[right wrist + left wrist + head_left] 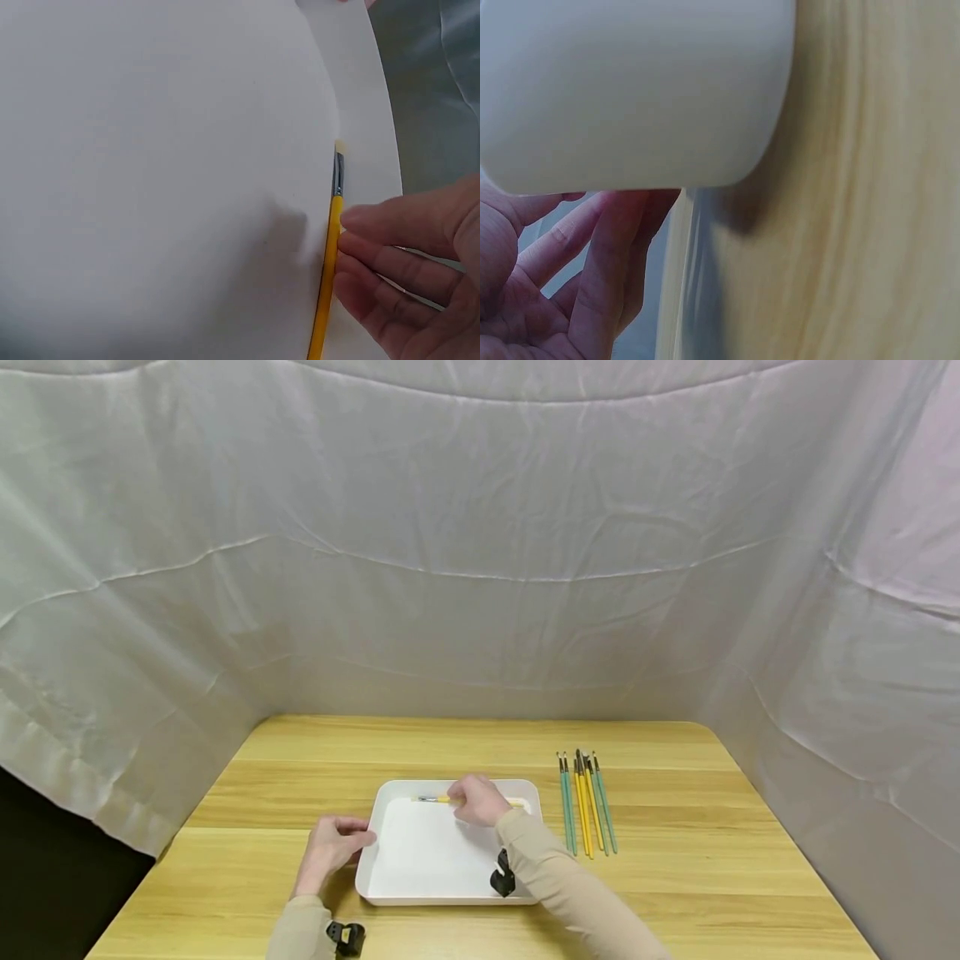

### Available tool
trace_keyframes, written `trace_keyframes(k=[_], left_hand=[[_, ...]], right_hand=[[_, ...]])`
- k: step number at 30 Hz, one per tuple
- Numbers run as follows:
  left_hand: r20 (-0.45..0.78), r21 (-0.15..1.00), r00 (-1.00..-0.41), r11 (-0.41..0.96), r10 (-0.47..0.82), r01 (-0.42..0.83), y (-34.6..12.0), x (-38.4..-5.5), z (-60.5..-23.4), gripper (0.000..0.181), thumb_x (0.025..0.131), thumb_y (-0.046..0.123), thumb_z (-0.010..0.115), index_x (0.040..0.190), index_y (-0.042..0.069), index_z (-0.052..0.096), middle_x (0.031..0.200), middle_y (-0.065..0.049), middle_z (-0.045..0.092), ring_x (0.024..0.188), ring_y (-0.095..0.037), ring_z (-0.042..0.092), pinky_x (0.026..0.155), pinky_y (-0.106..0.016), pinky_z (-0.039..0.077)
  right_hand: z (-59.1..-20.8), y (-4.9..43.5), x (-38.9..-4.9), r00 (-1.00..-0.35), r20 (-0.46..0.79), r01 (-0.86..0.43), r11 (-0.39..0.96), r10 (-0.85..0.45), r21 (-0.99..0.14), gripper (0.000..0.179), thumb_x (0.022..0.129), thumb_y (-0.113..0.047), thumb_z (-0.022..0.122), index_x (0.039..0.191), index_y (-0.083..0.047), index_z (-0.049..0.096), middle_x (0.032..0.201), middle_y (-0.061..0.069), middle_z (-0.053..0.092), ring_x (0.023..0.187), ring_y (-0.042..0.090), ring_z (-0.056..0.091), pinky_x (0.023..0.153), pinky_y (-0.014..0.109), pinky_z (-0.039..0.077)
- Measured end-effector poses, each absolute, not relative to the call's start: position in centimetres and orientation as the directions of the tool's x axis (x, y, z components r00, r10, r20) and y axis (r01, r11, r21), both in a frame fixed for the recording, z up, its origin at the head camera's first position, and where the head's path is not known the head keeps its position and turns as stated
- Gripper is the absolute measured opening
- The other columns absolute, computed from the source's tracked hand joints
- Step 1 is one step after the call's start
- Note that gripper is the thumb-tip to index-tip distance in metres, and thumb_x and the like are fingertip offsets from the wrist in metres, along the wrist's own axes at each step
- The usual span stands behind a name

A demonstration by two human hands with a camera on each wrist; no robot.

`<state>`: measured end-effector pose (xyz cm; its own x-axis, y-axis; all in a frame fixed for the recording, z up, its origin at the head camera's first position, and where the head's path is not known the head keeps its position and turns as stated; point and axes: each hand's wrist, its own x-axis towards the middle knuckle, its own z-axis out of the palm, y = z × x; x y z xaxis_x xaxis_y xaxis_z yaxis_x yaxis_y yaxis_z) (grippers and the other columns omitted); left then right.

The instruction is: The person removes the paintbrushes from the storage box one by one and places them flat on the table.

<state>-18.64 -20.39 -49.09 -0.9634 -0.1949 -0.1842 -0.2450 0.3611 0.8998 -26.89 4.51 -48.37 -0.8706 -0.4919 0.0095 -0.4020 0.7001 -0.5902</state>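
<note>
A white tray [438,860] rests on the table, and my left hand [332,852] holds its left side by the rim. In the left wrist view, the left thumb and fingertips [604,277] meet the tray's edge, their ends partly hidden by it. Along the tray's far wall lies a paintbrush [327,277] with a yellow handle, silver ferrule and pale bristles, its tip toward the left. My right hand [478,800] reaches over the tray, thumb and fingertips right at the brush handle and all along one side of it in the right wrist view.
Right of the tray, several paintbrushes with teal and yellow handles [585,806] lie side by side, bristles toward the far edge. The wooden table [697,860] is enclosed by a grey curtain [480,635] at the back and sides.
</note>
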Motion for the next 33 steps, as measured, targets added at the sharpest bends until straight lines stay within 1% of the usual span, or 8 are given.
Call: trace_keyframes(k=[1,6,8,10,18,22,27,33], left_hand=[[-0.185,0.9,-0.963,0.36,-0.195,-0.246,-20.4,-18.6,-49.1,0.032,0.081,0.001,0.073,0.108,-0.015,0.069,0.099,-0.027,0.073,0.074,-0.021,0.071,0.068,-0.036,0.064],[-0.183,0.898,-0.964,0.366,-0.194,-0.244,-20.4,-18.6,-49.0,0.032,0.08,0.001,0.072,0.108,-0.015,0.069,0.099,-0.027,0.074,0.074,-0.02,0.071,0.068,-0.036,0.064],[-0.183,0.897,-0.963,0.367,-0.196,-0.246,-20.4,-18.6,-49.0,0.032,0.08,0.001,0.072,0.108,-0.014,0.069,0.099,-0.026,0.074,0.074,-0.019,0.071,0.068,-0.035,0.064],[-0.186,0.895,-0.963,0.37,-0.198,-0.249,-20.4,-18.5,-49.0,0.031,0.08,0.002,0.072,0.108,-0.014,0.069,0.1,-0.026,0.073,0.074,-0.019,0.071,0.068,-0.035,0.064],[-0.192,0.888,-0.961,0.382,-0.198,-0.256,-20.4,-18.5,-49.0,0.031,0.081,0.003,0.073,0.108,-0.012,0.07,0.1,-0.026,0.073,0.075,-0.018,0.069,0.067,-0.035,0.063],[-0.19,0.89,-0.962,0.379,-0.199,-0.254,-20.4,-18.5,-49.0,0.031,0.08,0.003,0.073,0.108,-0.012,0.07,0.099,-0.025,0.073,0.074,-0.017,0.069,0.067,-0.035,0.063],[-0.19,0.891,-0.961,0.376,-0.199,-0.254,-20.5,-18.5,-49.1,0.031,0.08,0.002,0.072,0.108,-0.013,0.07,0.099,-0.025,0.074,0.074,-0.017,0.069,0.067,-0.035,0.063],[-0.193,0.889,-0.961,0.378,-0.198,-0.256,-20.5,-18.5,-49.1,0.032,0.081,0.002,0.073,0.109,-0.012,0.069,0.101,-0.026,0.073,0.075,-0.018,0.069,0.068,-0.035,0.063]], right_hand=[[-48.4,4.4,-26.9,-0.867,0.023,-0.422,0.707,-0.498,-0.568,0.02,0.076,0.01,0.067,0.095,0.005,0.073,0.103,0.015,0.076,0.099,0.026,0.067,0.093,0.038,0.057],[-48.9,4.2,-27.1,-0.867,0.069,-0.454,0.725,-0.493,-0.517,0.017,0.073,0.016,0.065,0.083,0.003,0.071,0.077,0.009,0.068,0.078,0.016,0.055,0.075,0.026,0.05],[-49.1,4.1,-27.1,-0.874,0.083,-0.45,0.733,-0.479,-0.511,0.027,0.073,0.018,0.067,0.086,-0.003,0.077,0.078,0.002,0.071,0.077,0.011,0.056,0.073,0.022,0.051],[-49.3,4.1,-27.2,-0.871,0.082,-0.457,0.737,-0.485,-0.498,0.028,0.073,0.019,0.065,0.082,-0.005,0.077,0.076,0.001,0.07,0.073,0.009,0.055,0.069,0.019,0.05],[-49.3,4.5,-27.3,-0.835,0.092,-0.505,0.688,-0.543,-0.52,0.024,0.07,0.018,0.067,0.077,-0.003,0.075,0.07,0.004,0.069,0.067,0.006,0.049,0.064,0.016,0.043],[-49.0,4.8,-27.4,-0.815,0.074,-0.509,0.647,-0.575,-0.567,0.021,0.071,0.016,0.063,0.079,0.0,0.075,0.071,0.006,0.068,0.067,0.008,0.051,0.063,0.016,0.043],[-48.6,5.1,-27.5,-0.808,0.014,-0.456,0.611,-0.589,-0.647,0.021,0.077,0.014,0.06,0.086,0.002,0.075,0.077,0.008,0.07,0.072,0.013,0.058,0.065,0.018,0.046],[-48.2,5.2,-27.5,-0.813,-0.044,-0.393,0.602,-0.581,-0.696,0.017,0.083,0.012,0.064,0.087,0.0,0.075,0.077,0.003,0.066,0.073,0.01,0.055,0.067,0.018,0.046]])
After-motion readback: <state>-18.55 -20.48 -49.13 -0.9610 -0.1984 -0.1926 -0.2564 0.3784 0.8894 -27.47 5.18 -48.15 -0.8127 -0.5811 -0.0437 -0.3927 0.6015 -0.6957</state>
